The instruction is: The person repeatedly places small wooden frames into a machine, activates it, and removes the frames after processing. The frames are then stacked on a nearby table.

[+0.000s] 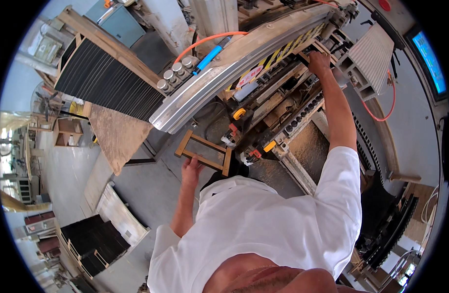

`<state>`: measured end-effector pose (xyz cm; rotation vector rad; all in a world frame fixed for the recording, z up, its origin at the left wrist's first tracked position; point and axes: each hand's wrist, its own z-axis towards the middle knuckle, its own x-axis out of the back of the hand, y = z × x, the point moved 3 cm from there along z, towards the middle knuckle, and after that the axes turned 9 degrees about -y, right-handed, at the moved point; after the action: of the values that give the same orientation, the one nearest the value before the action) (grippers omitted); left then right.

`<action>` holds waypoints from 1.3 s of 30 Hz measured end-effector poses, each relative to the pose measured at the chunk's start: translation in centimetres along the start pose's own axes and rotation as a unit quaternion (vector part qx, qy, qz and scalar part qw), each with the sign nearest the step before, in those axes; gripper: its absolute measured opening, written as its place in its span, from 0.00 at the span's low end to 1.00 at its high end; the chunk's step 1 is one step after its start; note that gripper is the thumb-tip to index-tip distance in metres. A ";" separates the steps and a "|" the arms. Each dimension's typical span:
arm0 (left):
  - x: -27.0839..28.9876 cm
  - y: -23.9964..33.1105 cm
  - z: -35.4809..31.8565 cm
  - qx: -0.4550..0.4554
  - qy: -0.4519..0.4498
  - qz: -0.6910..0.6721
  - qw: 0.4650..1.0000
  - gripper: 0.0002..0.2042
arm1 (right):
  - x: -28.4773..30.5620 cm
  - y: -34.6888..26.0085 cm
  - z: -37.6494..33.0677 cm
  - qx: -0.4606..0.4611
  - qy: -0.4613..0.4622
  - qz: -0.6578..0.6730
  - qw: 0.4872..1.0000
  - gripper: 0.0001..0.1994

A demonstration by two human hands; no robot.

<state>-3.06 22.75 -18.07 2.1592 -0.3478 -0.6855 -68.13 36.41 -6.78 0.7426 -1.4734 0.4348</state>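
Observation:
My left hand (190, 169) is closed on one long bar of a small brown wooden frame (208, 162), a rectangle with two long bars and two short end pieces. The frame is tilted in the air at my left front, short of the machine. Stretched out far to the right front, my right hand (319, 64) is in among the parts of a long woodworking machine (278, 105). Its fingers curl down beside a light wooden piece (323, 47) there; what they grip is partly hidden.
A curved metal beam (209, 83) with a striped warning band spans the machine. Dark slats (104, 73) are stacked at the left, near a sawdust-covered board (119, 132). Orange-and-yellow clamps (253, 152) sit on the near end. A lit screen (428, 61) is far right.

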 end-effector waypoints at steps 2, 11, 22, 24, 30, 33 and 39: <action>-2.2 1.8 2.2 0.002 -0.053 0.029 0.998 0.17 | -4.1 9.8 -0.3 -0.011 0.057 -0.204 0.977 0.12; 0.4 11.2 -2.5 -0.178 -0.003 0.137 0.974 0.17 | 6.0 1.0 -4.8 -0.053 -0.044 -0.035 0.997 0.12; 6.0 34.7 -11.4 -0.430 0.009 0.057 0.901 0.18 | 7.9 -0.1 -5.5 -0.107 -0.072 -0.060 0.990 0.23; 6.8 40.2 -10.3 -0.466 -0.051 0.016 0.883 0.18 | 10.1 -0.6 -7.9 -0.119 0.090 0.026 0.988 0.21; 11.8 57.3 -2.5 -0.485 -0.119 -0.074 0.863 0.13 | 15.6 -11.1 -17.8 0.005 0.292 0.379 0.878 0.12; 11.1 63.6 3.9 -0.451 -0.134 -0.095 0.877 0.12 | 14.9 -16.4 -24.2 0.022 0.280 0.448 0.849 0.11; 8.7 68.5 14.6 -0.372 -0.011 0.110 0.921 0.16 | 9.5 -25.5 -33.2 -0.105 0.193 0.493 0.842 0.08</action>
<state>-5.35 -33.09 24.96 1.3643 -0.2757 -0.5875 -25.85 39.23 -0.06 -0.3466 -1.3871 1.1069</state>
